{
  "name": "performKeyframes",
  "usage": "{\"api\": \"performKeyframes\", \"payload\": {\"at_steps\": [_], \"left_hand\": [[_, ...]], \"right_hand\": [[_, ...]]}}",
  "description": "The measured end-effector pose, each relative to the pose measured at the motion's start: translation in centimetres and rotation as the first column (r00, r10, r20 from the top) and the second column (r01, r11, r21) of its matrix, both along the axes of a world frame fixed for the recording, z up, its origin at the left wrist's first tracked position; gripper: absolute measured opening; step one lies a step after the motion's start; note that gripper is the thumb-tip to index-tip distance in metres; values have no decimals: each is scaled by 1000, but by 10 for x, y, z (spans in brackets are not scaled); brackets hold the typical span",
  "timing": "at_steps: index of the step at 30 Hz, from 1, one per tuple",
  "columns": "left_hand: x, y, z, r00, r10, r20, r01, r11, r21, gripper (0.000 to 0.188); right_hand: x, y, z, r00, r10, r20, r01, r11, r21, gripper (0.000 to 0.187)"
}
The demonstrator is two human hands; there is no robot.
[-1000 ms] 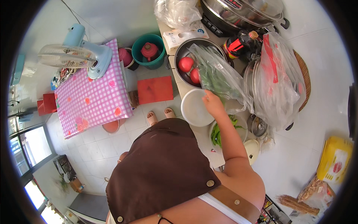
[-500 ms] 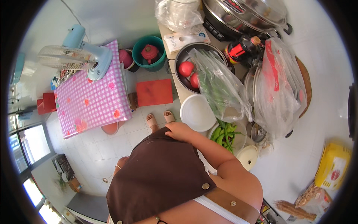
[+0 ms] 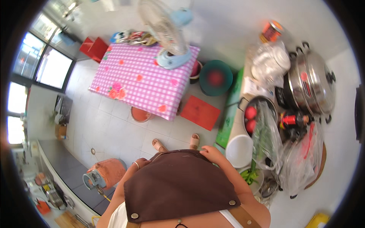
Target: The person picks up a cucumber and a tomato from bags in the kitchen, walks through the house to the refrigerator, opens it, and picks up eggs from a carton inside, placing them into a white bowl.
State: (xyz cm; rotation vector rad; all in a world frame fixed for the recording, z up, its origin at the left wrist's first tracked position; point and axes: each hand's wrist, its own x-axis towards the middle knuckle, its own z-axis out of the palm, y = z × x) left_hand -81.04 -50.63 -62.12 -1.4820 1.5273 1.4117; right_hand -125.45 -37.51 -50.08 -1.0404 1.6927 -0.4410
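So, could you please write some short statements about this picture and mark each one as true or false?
1. The right hand is at the edge of the brown apron. True.
2. The left hand holds a white bowl. False: the left hand is by the apron's other side, and the white bowl stands apart from it, on the right.
3. Two round red items are in the pan. True.
4. The fan stands on the floor. False: the fan stands on the table with the pink checked cloth.
5. A clear bag with something green inside lies partly over the pan. True.
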Motion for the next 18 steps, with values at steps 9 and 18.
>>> {"api": "performKeyframes", "payload": {"at_steps": [9, 18], "left_hand": [[129, -11, -9, 948, 300, -104, -278, 943, 184, 51], [270, -24, -67, 822, 568, -34, -564, 821, 87, 43]], "right_hand": [[88, -28, -41, 627, -635, 451, 444, 768, 462, 38], [15, 57, -121, -691, -617, 377, 694, -421, 584, 50]]}}
